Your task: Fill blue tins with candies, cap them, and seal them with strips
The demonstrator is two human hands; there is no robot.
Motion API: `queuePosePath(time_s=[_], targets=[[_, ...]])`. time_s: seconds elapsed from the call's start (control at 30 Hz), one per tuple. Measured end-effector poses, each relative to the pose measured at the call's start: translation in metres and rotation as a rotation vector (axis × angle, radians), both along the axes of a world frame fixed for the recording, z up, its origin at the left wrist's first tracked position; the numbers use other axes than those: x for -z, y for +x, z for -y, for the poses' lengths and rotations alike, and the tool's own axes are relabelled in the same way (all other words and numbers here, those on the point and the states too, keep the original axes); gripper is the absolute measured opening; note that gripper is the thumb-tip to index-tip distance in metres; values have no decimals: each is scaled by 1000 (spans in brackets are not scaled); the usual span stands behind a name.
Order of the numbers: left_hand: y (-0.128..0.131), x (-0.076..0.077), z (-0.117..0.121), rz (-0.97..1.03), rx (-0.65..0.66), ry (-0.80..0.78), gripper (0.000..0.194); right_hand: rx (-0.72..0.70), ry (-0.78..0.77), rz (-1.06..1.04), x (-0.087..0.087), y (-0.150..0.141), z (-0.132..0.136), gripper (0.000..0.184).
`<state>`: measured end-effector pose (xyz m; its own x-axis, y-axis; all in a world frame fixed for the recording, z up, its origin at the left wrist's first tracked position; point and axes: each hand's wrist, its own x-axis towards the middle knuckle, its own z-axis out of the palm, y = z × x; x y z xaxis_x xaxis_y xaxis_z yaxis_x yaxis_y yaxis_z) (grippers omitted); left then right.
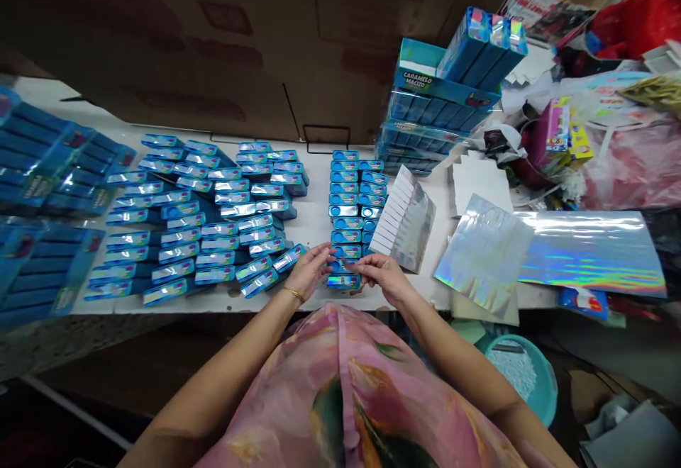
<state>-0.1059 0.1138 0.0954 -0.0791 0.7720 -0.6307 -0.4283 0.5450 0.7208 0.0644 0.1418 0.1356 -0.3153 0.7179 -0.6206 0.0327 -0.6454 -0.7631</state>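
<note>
The left grip (308, 271) and right grip (381, 276) reach inward, fingers extended, with a small blue box (343, 266) between them on the white desk (234, 303); whether they pinch it is unclear. Light, even fingertip pressure would best keep the box square.

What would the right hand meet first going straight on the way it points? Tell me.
The small blue rectangular box in the near column, right at the fingertips of the right hand. They may already touch it; depth is unclear here.
</note>
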Motion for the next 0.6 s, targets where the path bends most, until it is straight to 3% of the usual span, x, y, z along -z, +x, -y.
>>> queuePosePath(time_s=[0.1,0.27,0.43,0.6], targets=[[-5,0,11,128,-35,-46,37,24,-29,-4,12,-5,11,22],[-6,13,24,20,-90,-47,40,69,-17,91,39,-16,19,22],[-9,41,22,-250,-160,54,45,80,219,355,63,-31,19,12],[-10,58,18,-344,-174,68,42,-44,398,625,73,-36,19,13]])
